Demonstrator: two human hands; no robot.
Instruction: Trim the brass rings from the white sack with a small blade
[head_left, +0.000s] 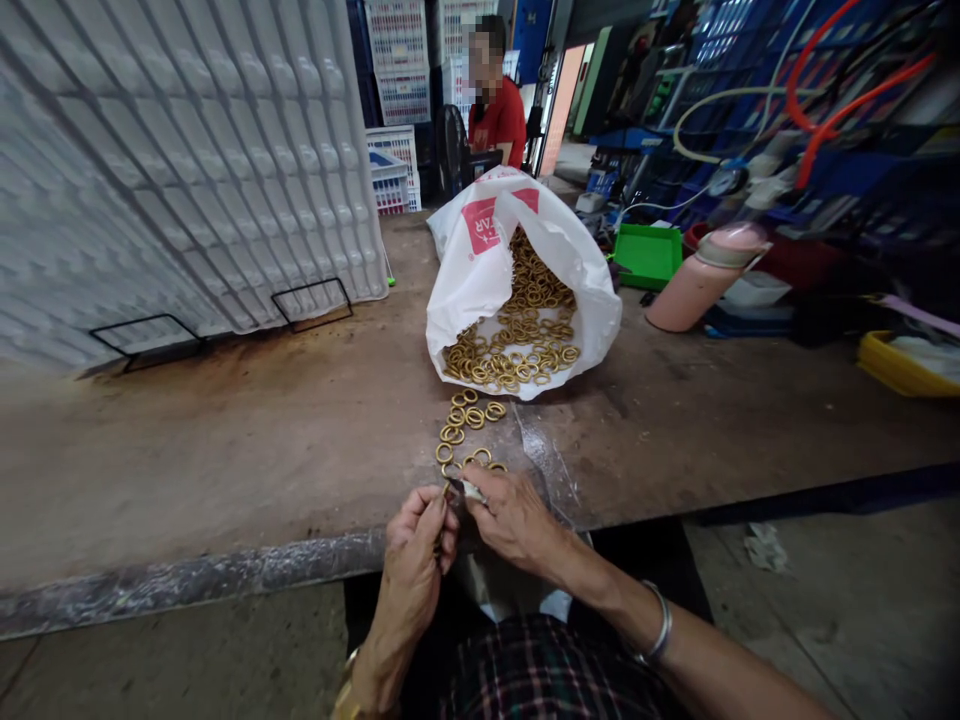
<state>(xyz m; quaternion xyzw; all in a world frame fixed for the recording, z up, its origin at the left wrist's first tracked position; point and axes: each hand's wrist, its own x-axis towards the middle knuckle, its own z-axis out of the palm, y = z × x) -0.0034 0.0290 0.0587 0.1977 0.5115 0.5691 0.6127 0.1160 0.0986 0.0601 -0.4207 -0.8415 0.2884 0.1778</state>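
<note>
My left hand (420,540) is closed, with thumb and fingers pinching a brass-coloured ring (447,489) just over the table's front edge. Close against it, my right hand (514,515) grips a small tool (471,491) with a dark tip and a whitish handle. The tip meets the ring or lies right beside it; I cannot tell which. Beyond my fingers, loose brass rings (453,434) trail across the tabletop. They lead to a white plastic bag (457,290) with red print, lying on its side, its mouth towards me. Many more rings (536,285) fill it.
Upright ribbed white trays (300,150) stand at left, with black wire stands (315,303) at their foot. A pink bottle (694,285), a green tray (649,255) and a yellow tray (904,365) are at right. A person in red (502,125) sits behind the worn table (247,450).
</note>
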